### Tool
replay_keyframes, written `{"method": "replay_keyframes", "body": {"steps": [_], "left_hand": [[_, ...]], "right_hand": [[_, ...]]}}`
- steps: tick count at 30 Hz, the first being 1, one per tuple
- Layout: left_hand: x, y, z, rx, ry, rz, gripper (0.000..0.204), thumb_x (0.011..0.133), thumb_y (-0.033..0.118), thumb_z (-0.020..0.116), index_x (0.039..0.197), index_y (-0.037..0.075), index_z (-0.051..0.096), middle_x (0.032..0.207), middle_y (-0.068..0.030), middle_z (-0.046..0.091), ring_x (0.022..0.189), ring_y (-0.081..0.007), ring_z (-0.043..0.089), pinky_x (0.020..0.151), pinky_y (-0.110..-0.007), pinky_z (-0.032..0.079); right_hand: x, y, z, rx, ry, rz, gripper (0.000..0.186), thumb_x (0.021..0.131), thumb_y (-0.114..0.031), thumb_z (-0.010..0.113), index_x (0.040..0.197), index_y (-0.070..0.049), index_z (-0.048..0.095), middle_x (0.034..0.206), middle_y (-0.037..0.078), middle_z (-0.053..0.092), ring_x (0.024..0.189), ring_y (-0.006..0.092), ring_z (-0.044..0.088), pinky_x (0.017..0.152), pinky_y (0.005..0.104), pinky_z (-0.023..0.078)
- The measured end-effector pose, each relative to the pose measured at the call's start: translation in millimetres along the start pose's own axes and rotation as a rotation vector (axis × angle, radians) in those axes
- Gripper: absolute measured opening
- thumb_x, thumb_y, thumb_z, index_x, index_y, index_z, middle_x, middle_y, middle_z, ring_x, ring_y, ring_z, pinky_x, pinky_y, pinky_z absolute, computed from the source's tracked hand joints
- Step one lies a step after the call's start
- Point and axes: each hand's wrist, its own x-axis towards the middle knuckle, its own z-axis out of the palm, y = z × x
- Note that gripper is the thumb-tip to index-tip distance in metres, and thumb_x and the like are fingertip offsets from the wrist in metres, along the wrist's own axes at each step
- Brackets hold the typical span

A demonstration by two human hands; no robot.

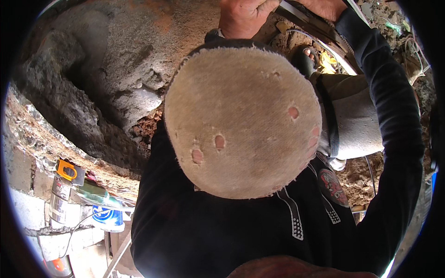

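At the top edge my left hand point(243, 17) is curled closed, its fingertips partly cut off by the frame. Whatever it grips is out of sight. My right hand point(325, 8), at the end of a black sleeve, shows only in part at the top right; its fingers are hidden. Between and below the hands runs a dark narrow bar point(309, 22), close to both. A round beige cloth-like disc point(245, 120) with a frayed rim and several holes, pink showing through them, covers the middle of the view. It hides my left forearm and part of my black hooded top.
A large rough grey mass point(111, 55) fills the upper left. Lower left, beside pale blocks point(28, 208), are an orange-and-grey tool point(66, 170), a metal can point(59, 199) and a blue-and-white container point(109, 217). My sandalled foot point(307, 56) rests near crumbly soil point(359, 180).
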Motion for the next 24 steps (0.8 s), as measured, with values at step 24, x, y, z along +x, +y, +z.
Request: {"method": "replay_keyframes", "body": {"steps": [24], "left_hand": [[-10.0,-9.5,10.4,0.002,0.096,0.024,0.010,0.081,0.000,0.072,0.088,0.002,0.066,0.091,-0.0122,0.066,0.083,-0.0304,0.065,0.072,-0.037,0.054]], "right_hand": [[5.5,10.8,5.8,0.116,-0.042,-0.076,0.032,0.089,-0.025,0.078,0.109,-0.001,0.072,0.096,0.004,0.073,0.088,0.0091,0.060,0.078,0.0278,0.051]]}}
